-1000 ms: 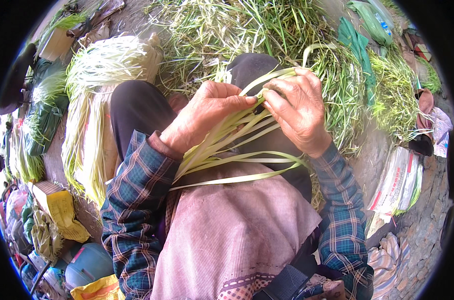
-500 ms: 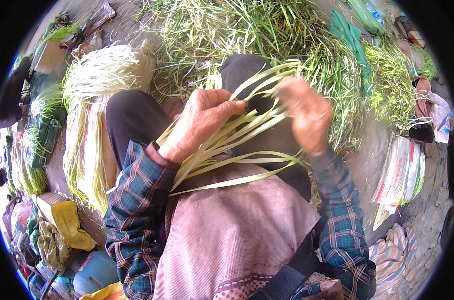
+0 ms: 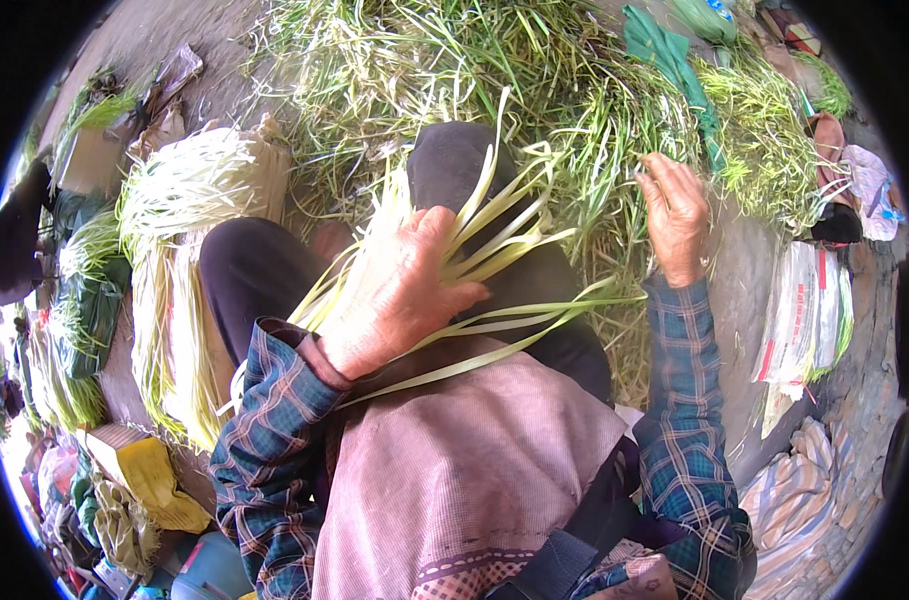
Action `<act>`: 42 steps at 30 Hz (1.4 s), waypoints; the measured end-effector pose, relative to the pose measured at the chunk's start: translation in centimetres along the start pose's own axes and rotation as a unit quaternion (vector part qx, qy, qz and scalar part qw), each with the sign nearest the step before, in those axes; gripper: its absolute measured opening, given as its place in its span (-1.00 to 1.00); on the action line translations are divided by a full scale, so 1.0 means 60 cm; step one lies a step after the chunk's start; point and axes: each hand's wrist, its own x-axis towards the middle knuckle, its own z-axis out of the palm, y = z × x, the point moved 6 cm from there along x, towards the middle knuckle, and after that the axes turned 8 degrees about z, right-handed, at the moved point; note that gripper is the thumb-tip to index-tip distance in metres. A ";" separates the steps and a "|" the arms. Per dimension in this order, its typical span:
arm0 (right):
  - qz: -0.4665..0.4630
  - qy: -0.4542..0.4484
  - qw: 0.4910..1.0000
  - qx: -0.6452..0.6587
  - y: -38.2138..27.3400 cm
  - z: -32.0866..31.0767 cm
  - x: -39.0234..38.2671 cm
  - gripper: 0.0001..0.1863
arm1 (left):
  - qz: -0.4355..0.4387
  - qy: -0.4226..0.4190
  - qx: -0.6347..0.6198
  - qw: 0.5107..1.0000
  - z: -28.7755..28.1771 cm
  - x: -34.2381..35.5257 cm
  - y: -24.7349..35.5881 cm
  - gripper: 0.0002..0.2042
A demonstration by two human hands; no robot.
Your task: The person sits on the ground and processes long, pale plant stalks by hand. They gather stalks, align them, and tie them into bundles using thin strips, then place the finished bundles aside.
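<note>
My left hand point(image 3: 399, 290) is closed around a loose bunch of garlic chives point(image 3: 504, 245), long flat pale yellow-green leaves that fan out above my lap. Several leaves stick up past my knee, and others bend to the right over the brown-pink apron point(image 3: 464, 450). Part of the bunch is hidden behind the hand. Away to the right, my right hand point(image 3: 677, 205) is raised near the edge of the pile of leaves point(image 3: 534, 60). Its fingers are bent, with a gap between thumb and forefinger, and nothing clear shows in them.
Left of my knee, a thick bundle of pale leaves point(image 3: 194, 180) drapes over a block. Green-wrapped bundles point(image 3: 92, 295) and a yellow-sided box point(image 3: 154, 475) lie further left. On the right are a green cloth point(image 3: 664, 60), a white printed sack point(image 3: 799, 310) and striped cloth point(image 3: 789, 500).
My right hand has moved away from the leaves to the right, its fingers loosening. My left hand has dropped slightly and turned, still gripping the bunch. The view has shifted a little.
</note>
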 end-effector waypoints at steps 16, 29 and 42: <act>0.068 -0.082 0.952 0.285 -0.054 -0.052 0.020 -0.59 | -0.168 -0.082 -0.359 0.914 0.031 0.120 -0.014 -0.83; -0.087 -0.306 0.925 0.207 -0.161 0.036 0.012 -0.52 | -0.053 -0.064 -0.310 0.947 0.063 0.102 -0.007 -0.84; 0.229 -0.386 0.788 0.421 -0.082 0.097 -0.070 -0.77 | -0.055 -0.026 -0.254 0.965 0.053 0.096 -0.010 -0.78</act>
